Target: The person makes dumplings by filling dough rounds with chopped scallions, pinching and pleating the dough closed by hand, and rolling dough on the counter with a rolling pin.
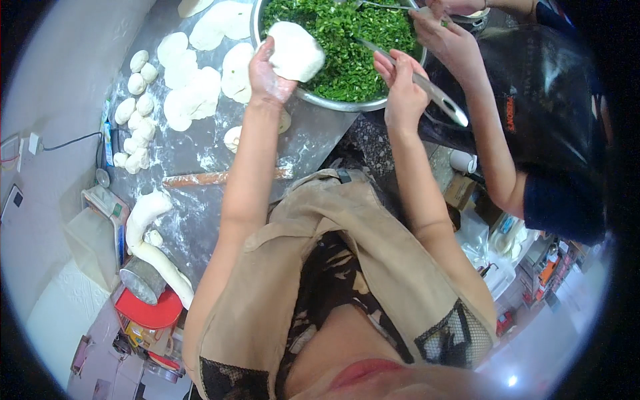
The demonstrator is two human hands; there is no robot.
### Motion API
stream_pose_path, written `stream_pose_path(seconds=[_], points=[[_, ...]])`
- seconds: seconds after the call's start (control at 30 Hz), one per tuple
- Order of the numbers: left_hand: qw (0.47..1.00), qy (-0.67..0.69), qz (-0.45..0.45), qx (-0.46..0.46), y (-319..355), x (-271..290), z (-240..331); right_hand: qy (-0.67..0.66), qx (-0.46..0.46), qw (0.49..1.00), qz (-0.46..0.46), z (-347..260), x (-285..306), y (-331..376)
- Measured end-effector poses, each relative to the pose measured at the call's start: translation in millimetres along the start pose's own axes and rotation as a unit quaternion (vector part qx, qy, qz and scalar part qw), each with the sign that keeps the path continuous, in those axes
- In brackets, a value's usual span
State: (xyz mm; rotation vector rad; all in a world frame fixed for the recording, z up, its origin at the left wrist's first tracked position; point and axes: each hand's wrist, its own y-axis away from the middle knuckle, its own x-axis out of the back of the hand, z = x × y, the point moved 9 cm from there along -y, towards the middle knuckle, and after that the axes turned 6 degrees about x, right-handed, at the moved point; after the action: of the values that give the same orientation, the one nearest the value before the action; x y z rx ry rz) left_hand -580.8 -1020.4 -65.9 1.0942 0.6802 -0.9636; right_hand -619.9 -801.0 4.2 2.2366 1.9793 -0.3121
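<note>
Head view: my left grip [273, 81] cups dough [297, 53]; my right grip [405, 92] clasps a utensil [437, 97]. I'm likely scooping greens [340, 70]; next needs level dough.

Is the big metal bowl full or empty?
It looks full: the metal bowl has chopped green leaves spread across it, nearly to its rim. Their depth is hidden.

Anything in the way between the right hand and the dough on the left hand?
Nothing visible stands between the right hand and the dough on the left hand. A co-worker's hand is close by, but on the right hand's other side.
</note>
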Motion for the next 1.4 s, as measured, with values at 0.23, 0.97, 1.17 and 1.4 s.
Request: stream_pose_path(seconds=[0.23, 0.97, 1.17, 1.4], points=[[0.998, 0.032, -0.026, 0.047, -35.3, -40.0, -35.7, 0.356, 0.492, 0.765, -0.215, -23.9, -34.4, 72.3], [0.997, 0.043, -0.032, 0.048, -44.9, -21.8, -14.1, 0.319, 0.526, 0.711, -0.341, 37.4, -45.0, 108.0], [0.999, -0.028, -0.02, 0.038, -29.9, -33.1, -10.4, 0.32, 0.472, 0.76, -0.311, 16.2, -40.1, 91.8], [0.996, -0.014, -0.03, 0.082, -25.9, 8.0, -1.6, 0.525, 0.349, 0.715, -0.302, 34.3, -30.2, 20.1]])
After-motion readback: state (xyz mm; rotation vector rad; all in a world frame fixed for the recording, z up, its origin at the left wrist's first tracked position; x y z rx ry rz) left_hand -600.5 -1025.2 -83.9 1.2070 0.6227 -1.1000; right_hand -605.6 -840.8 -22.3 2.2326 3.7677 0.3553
